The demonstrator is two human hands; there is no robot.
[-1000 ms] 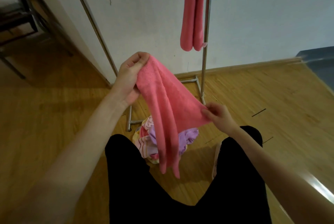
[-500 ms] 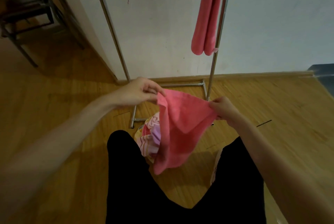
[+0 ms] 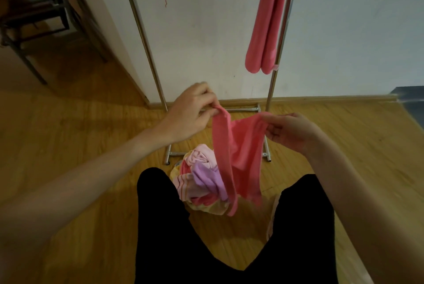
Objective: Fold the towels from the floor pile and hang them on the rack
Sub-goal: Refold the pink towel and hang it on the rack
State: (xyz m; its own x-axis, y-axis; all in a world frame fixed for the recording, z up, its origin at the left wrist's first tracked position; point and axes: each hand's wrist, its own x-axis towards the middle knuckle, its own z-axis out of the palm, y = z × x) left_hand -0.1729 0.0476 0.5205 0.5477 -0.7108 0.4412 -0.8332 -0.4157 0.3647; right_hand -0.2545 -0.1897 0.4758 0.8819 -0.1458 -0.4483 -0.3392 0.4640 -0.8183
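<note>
- Black trousers (image 3: pixel 229 249) fill the nearest ground, the person's legs parted, with the floor pile (image 3: pixel 202 180) showing in the gap between them.
- That floor pile is a heap of crumpled towels, pale pink, lilac and striped yellow, lying on the wooden floor (image 3: pixel 80 146) just in front of the knees.
- Above the floor pile hangs the pink towel (image 3: pixel 238 153), held up in the air by both hands; its lower end dangles down in front of the pile's right side and does not look to reach the floor.
- To the upper left of the pile, the left hand (image 3: pixel 188 116) pinches one top corner of the pink towel between thumb and fingertips.
- To the upper right of the pile, the right hand (image 3: pixel 289 132) grasps the other top corner, fingers curled over the edge, so the cloth sags between the two hands.
- Just behind the pile stands the rack (image 3: pixel 146 38), a metal frame whose feet rest on the floor against the white wall (image 3: pixel 206 31).
- High above and to the right of the pile, a folded pink towel (image 3: pixel 263 31) hangs from the rack beside its right upright.
- Far off to the pile's upper left, dark metal furniture (image 3: pixel 34 8) stands in shadow.
</note>
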